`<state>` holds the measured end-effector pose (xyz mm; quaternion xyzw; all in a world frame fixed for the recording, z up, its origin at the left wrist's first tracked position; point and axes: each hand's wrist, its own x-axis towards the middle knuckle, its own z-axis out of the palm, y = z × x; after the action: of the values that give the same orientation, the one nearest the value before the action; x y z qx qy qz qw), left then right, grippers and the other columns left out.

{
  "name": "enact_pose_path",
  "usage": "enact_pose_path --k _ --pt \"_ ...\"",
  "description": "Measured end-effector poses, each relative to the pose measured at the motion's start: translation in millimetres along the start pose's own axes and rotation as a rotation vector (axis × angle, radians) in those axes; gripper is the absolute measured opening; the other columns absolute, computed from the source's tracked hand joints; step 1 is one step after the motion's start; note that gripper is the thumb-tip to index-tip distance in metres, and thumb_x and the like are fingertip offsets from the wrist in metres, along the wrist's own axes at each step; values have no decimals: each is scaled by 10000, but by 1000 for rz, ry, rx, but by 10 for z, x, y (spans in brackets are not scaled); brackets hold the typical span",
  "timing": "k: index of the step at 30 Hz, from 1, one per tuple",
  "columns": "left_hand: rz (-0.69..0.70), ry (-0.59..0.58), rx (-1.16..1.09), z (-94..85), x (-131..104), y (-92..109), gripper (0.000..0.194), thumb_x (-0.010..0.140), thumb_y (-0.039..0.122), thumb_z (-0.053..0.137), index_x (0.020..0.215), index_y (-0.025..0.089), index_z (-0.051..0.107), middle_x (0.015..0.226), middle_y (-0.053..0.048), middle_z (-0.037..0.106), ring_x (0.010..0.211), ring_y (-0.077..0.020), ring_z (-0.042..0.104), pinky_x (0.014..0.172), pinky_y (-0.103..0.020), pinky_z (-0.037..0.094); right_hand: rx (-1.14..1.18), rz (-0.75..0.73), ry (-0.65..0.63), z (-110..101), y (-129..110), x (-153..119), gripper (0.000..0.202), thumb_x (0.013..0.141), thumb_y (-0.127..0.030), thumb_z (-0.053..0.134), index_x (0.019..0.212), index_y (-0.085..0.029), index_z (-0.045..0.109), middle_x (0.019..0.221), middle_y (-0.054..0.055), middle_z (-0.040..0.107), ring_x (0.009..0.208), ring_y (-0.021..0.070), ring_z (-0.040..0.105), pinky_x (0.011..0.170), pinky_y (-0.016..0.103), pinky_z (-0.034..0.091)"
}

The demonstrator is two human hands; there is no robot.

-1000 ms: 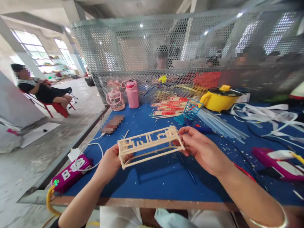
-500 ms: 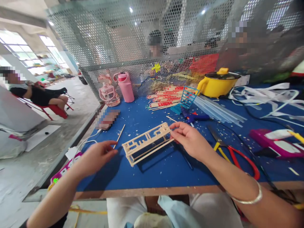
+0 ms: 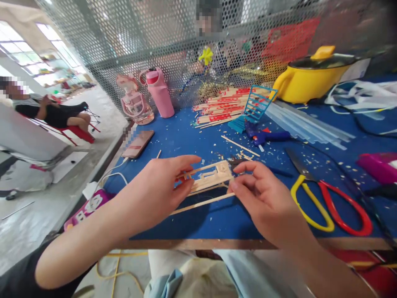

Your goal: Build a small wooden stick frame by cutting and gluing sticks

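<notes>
A small frame of pale wooden sticks (image 3: 208, 180) is held between my two hands above the blue table. My left hand (image 3: 161, 186) reaches over its left part, with thumb and fingers gripping the sides and hiding that end. At the right end, my right hand (image 3: 257, 188) pinches the frame near its lower corner between thumb and fingers. A single loose stick (image 3: 240, 145) lies behind the frame, and another stick (image 3: 159, 154) shows partly behind my left hand. Dark pliers (image 3: 237, 162) lie partly hidden behind the frame.
Scissors (image 3: 305, 176) with yellow and red handles lie right. Behind are a blue glue gun (image 3: 266, 135), stick bundles (image 3: 223, 105), clear glue sticks (image 3: 307, 122), a yellow pot (image 3: 310, 80), a pink bottle (image 3: 160, 95) and a phone (image 3: 138, 144). A person sits far left.
My left hand has moved right from beside the frame and taken hold of it. The frame has turned and shifted slightly right. The view has tilted down and come closer to the table.
</notes>
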<state>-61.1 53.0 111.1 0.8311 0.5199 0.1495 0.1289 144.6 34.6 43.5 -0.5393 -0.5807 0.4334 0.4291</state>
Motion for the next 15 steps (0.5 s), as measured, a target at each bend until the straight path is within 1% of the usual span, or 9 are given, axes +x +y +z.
enact_pose_path --k 2,4,5,7,8,9,11,13,15 --pt "2 207 64 47 -116 60 336 830 234 571 1164 228 601 1071 -46 692 930 -214 654 842 -337 503 -35 -7 24 0 4 -68 191 871 -368 550 1028 -279 487 702 -34 661 578 134 591 438 240 350" --pt "-2 510 108 174 -308 152 344 771 168 636 1112 206 611 1122 -81 645 1042 -252 596 917 -388 458 -67 -35 32 -9 5 -139 195 865 -379 561 1020 -271 511 739 -17 670 580 142 602 448 254 383" --pt "3 656 71 275 -429 197 352 732 121 663 1071 201 617 1082 -83 638 1029 -250 589 913 -389 453 -81 -48 20 -13 4 -177 183 859 -387 568 988 -262 532 777 -3 675 582 143 606 459 261 404" --pt "120 773 -150 532 -685 265 327 676 73 696 961 211 614 869 -33 632 831 -193 603 747 -311 488 -82 -46 -19 -15 5 -257 171 839 -401 590 903 -246 556 827 20 676 568 141 605 463 266 431" --pt "136 723 -337 670 -801 285 263 683 68 685 886 215 604 740 -2 602 704 -160 585 643 -273 479 -58 -23 -32 -9 7 -299 179 827 -403 605 893 -246 549 817 19 676 558 142 603 461 265 439" --pt "96 612 -527 799 -895 297 147 727 114 667 800 211 586 644 16 568 602 -136 551 565 -251 450 -17 9 -33 4 11 -341 199 816 -403 620 910 -253 530 789 11 676 552 144 601 461 262 445" --pt "-162 324 -881 996 -994 308 132 826 272 612 732 187 577 563 15 535 492 -104 489 468 -219 395 86 72 -22 48 28 -422 287 795 -398 651 980 -269 473 724 -10 674 562 155 607 471 254 455" --pt "-415 298 -1216 1078 -971 315 262 861 439 545 841 179 569 572 10 551 477 -104 501 441 -212 403 173 114 -24 110 45 -492 356 776 -387 679 1005 -274 432 702 -17 674 583 157 613 499 249 466" --pt "-581 396 -1412 1053 -869 322 300 856 485 540 901 190 513 581 23 571 489 -109 541 458 -213 445 256 148 -75 168 47 -546 367 774 -378 686 998 -267 418 730 -7 681 610 157 623 527 251 478"
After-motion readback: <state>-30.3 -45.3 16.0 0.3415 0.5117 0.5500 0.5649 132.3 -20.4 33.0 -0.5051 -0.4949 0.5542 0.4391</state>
